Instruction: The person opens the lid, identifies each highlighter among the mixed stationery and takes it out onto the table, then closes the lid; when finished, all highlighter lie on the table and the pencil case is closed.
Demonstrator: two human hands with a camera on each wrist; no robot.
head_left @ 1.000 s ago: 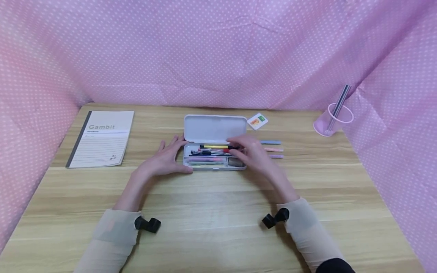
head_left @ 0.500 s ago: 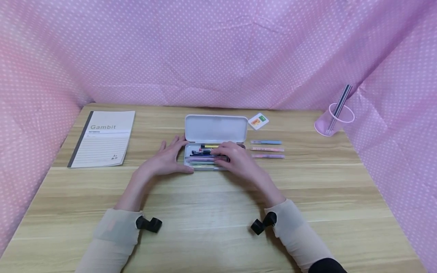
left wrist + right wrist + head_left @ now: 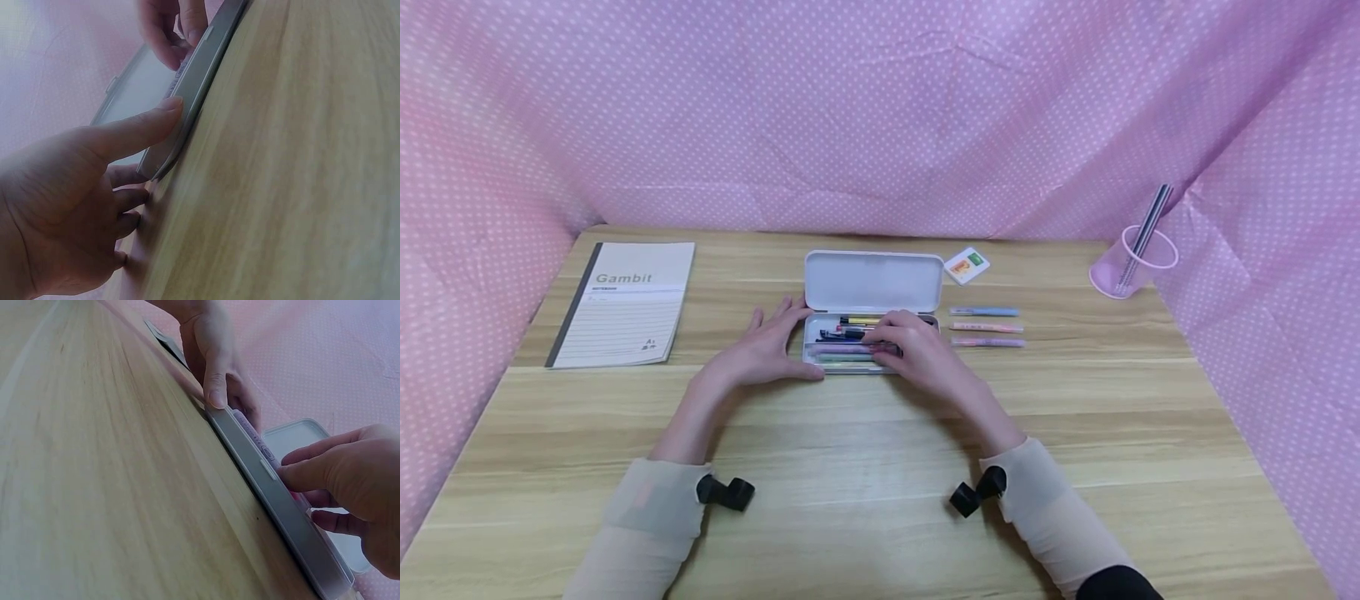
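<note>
A white pencil case (image 3: 872, 282) lies with its lid raised on the table, several pens (image 3: 846, 334) inside. My left hand (image 3: 763, 348) holds the case's left end, its thumb at the front corner and its fingers spread round to the back. In the left wrist view that thumb (image 3: 140, 131) presses on the front wall. My right hand (image 3: 917, 350) reaches into the case, and its fingertips pinch a purple pen (image 3: 253, 434) in the front compartment, which shows above the rim in the right wrist view. The right hand covers the case's right part.
Right of the case lie a blue pen (image 3: 985, 312), an orange pen (image 3: 987, 327) and a purple pen (image 3: 987, 342). A white eraser (image 3: 967, 266) is behind them. A notebook (image 3: 625, 308) lies at the left, a pink pen cup (image 3: 1108, 275) stands at the far right.
My right hand has moved left from the case's right end to its middle, its fingers now in the front compartment; it barely moves over the last half second. The left hand stays put.
</note>
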